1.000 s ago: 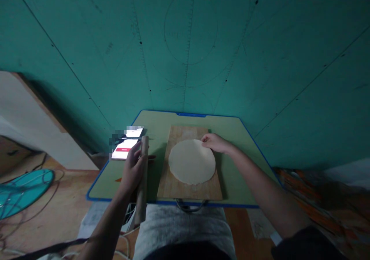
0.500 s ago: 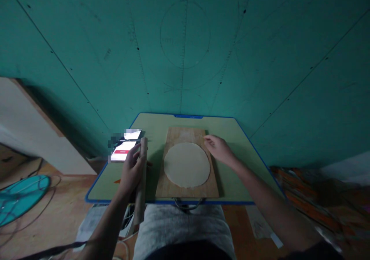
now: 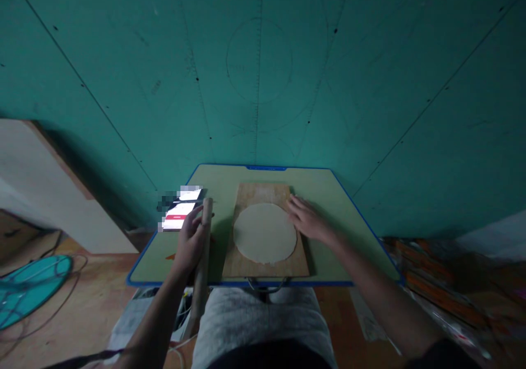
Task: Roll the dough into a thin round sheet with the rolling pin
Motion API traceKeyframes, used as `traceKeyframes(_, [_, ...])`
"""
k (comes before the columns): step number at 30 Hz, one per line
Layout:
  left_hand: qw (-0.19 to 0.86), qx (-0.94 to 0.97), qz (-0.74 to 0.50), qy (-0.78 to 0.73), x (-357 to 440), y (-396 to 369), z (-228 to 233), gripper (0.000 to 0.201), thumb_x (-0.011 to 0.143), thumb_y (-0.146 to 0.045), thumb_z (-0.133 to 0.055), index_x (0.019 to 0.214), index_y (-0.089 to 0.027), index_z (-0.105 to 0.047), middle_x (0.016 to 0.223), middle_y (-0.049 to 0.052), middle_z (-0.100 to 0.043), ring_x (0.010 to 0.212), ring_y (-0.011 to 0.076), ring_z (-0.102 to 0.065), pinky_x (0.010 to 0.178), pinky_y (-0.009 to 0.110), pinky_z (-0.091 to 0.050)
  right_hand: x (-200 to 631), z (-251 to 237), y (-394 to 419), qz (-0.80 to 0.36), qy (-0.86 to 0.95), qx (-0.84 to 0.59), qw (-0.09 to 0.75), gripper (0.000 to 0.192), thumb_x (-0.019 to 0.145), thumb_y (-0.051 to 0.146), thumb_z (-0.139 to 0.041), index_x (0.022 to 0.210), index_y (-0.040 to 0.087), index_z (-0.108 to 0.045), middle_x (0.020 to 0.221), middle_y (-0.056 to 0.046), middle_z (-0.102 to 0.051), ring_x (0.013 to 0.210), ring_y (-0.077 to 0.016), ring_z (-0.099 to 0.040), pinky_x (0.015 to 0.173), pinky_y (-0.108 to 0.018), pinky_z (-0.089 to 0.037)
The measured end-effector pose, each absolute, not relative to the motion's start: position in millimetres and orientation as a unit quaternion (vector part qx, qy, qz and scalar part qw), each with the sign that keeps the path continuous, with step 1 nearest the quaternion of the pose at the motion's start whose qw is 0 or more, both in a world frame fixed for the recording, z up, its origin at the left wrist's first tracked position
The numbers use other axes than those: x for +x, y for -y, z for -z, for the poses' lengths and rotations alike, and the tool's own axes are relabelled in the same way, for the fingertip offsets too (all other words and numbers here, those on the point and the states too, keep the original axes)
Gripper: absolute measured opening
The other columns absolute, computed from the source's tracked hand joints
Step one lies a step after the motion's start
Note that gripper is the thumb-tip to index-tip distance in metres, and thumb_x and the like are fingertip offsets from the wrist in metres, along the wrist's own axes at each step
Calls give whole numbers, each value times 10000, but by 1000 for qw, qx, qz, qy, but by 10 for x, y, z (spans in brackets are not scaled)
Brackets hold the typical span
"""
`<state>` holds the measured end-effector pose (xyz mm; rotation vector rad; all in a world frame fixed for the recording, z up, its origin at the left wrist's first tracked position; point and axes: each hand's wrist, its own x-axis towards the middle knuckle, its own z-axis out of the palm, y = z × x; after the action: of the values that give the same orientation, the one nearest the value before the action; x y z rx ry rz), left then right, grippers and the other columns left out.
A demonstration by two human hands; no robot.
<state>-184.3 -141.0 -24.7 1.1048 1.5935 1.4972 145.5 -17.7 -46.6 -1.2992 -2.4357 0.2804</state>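
Note:
A round, thin sheet of dough (image 3: pixel 265 232) lies flat on a wooden cutting board (image 3: pixel 263 192) with a metal handle at its near end. My left hand (image 3: pixel 192 243) is wrapped round a long wooden rolling pin (image 3: pixel 202 278), left of the board; the pin's near end juts past the table edge. At the board's right side, my right hand (image 3: pixel 306 217) has its fingers stretched toward the upper right edge of the dough. Its fingertips are over the board's rim, and whether they touch the dough I cannot tell.
The board rests on a pale green table (image 3: pixel 341 248) with a blue rim. A lit phone or tablet (image 3: pixel 181 211) is at the table's left edge. Behind stands a green wall (image 3: pixel 263 84); a white panel (image 3: pixel 49 188) leans at the left.
My right hand has gone from pinched fingers near the board's upper right edge to stretched fingers slightly lower, nearer the dough. My left hand still grips the rolling pin; the view has shifted slightly.

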Motion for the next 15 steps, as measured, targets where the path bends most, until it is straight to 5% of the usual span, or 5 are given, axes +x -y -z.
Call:
traceKeyframes(6, [332, 433, -579, -606, -1852, 1401, 258, 696, 726, -521, -637, 1310, -172, -488, 1022, 96, -707, 493, 117, -542, 454, 249, -455, 1711, 424, -8, -83, 780, -552, 282, 610, 1004, 482, -328, 1446, 112, -527, 1495, -204, -512, 1413, -328, -453, 1170, -560, -356])
traceKeyframes(12, [341, 420, -576, -613, -1840, 1392, 252, 765, 703, -542, -639, 1339, -154, -465, 1027, 104, -706, 502, 122, -537, 445, 255, -454, 1181, 565, 254, -142, 883, -394, 213, 557, 1012, 443, -357, 1492, 189, -483, 1586, -117, -414, 1473, -252, -368, 1197, -472, -336])
traceKeyframes(15, [344, 427, -570, -612, -1844, 1395, 263, 763, 714, -545, -634, 1348, -157, -466, 1016, 95, -709, 493, 116, -532, 451, 253, -451, 1214, 535, 124, -101, 876, -428, 200, 502, 995, 444, -394, 1389, 212, -601, 1517, -121, -512, 1453, -289, -400, 1195, -522, -317])
